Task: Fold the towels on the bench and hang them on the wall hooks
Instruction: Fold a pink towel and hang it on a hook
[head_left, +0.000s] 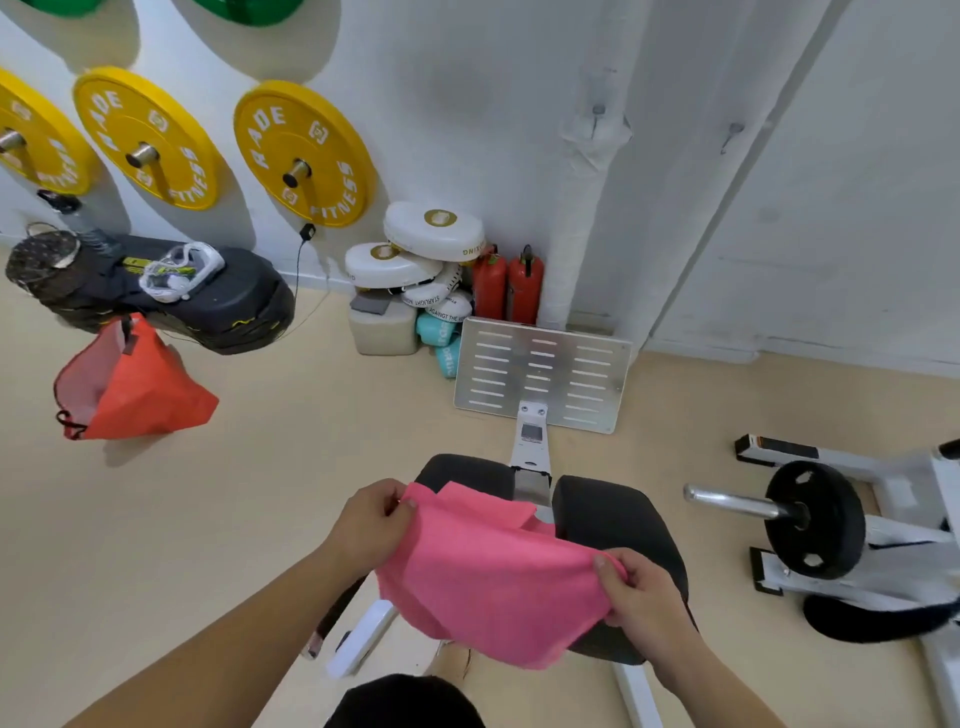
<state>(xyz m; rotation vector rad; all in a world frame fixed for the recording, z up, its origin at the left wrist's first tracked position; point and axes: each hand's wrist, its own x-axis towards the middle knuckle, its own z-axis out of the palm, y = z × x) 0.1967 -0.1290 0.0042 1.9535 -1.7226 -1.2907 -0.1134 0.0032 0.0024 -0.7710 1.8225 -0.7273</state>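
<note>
Pink cloth towel (483, 566) hangs stretched between the two hands, held in the air just above the black padded bench (618, 519) with its white metal frame. The left hand (371, 525) pinches the towel's upper left corner between thumb and curled fingers. The right hand (641, 597) grips the right edge, thumb on top and fingers curled under the cloth. Between the hands the towel sags, and near the left hand a flap of it lies doubled over along the top edge. Its lower edge droops toward the person, below both hands, and hides part of the bench pad under the right hand.

Straight ahead beyond the hands, the bench frame runs to a slotted silver metal footplate (543, 374) that stands tilted on the beige floor (260, 467). Far beyond the right hand, high on the white wall (467, 104), two small metal wall hooks (597, 111) stick out, well apart from the towel. Past the footplate, against the wall, stand two red fire extinguishers (509, 286), with a stack of white oval boxing pads (434, 231) just beside them. Far beyond the left hand, round yellow weight plates (304, 153) sit on pegs on the wall. Nearer that hand, an orange fabric drawstring bag (135, 384) hangs from a black moulded base (223, 301). Out past the right hand, a black round weight plate (813, 519) sits on a silver bar (727, 501).
</note>
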